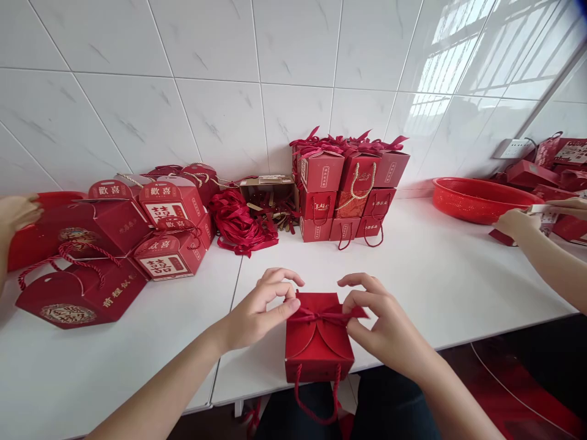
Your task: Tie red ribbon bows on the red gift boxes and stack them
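A red gift box (pixel 316 348) stands at the table's front edge, its curved top flaps folded together. A dark red ribbon (pixel 321 316) crosses the top and is knotted in the middle. Thumb and forefinger of my left hand (pixel 263 308) pinch the ribbon's left end. On the other side, my right hand (pixel 378 315) grips the ribbon's right end between thumb and fingers. The remaining fingers of both hands are curled loosely above the box. A twisted red cord handle (pixel 316 415) hangs from its near side over the edge.
Stacked small red boxes (pixel 342 195) with bows stand by the wall. A heap of red ribbons (pixel 241 223) lies beside an open carton (pixel 270 201). Larger red boxes (pixel 105 256) are piled left. Other people's hands show at both sides, near a red basin (pixel 481 198) on the right.
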`<state>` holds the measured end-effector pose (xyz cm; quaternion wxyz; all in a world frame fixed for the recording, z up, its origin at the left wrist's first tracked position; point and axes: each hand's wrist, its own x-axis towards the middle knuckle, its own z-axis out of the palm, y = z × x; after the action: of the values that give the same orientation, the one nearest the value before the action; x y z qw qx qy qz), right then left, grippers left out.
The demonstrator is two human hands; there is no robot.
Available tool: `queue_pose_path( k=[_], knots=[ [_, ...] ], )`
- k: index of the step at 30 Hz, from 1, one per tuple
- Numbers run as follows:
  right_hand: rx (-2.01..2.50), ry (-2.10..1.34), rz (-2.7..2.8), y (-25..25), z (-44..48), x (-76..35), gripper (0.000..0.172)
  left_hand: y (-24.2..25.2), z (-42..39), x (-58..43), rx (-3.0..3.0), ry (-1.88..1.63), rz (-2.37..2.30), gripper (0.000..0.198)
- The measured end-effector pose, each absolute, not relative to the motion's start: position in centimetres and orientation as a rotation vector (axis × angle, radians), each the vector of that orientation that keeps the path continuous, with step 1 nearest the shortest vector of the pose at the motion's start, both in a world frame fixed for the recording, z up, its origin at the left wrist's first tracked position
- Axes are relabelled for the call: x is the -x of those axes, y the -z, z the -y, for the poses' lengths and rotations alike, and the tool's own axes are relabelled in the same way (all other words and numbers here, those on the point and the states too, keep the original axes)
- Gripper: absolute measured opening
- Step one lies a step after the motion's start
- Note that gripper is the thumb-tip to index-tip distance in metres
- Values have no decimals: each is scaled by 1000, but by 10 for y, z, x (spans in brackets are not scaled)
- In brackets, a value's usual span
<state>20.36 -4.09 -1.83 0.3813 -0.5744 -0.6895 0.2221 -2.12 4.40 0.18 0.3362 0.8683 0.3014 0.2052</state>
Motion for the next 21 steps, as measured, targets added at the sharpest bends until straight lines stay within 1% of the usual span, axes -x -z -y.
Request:
queue_pose_path(
  k=[6, 11, 15, 18, 21],
  knots=[
    [1538, -502, 1803, 22, 49, -201, 15, 14, -58, 26, -2678, -616, -1112, 34],
    [1548, -460, 1814, 24, 50, -202, 14, 16, -52, 29, -2858, -711, -1214, 31],
    [1602, -428, 1760, 29, 47, -216, 16, 16, -47, 27, -2714, -582, -1125, 29],
    [1535, -389, 1609, 36, 48, -229, 14, 18, -44, 25, -2496, -496, -975, 18],
    [1287, -302, 1473, 46, 57, -230, 33, 19, -41, 17, -2435, -489, -977, 13]
  ],
)
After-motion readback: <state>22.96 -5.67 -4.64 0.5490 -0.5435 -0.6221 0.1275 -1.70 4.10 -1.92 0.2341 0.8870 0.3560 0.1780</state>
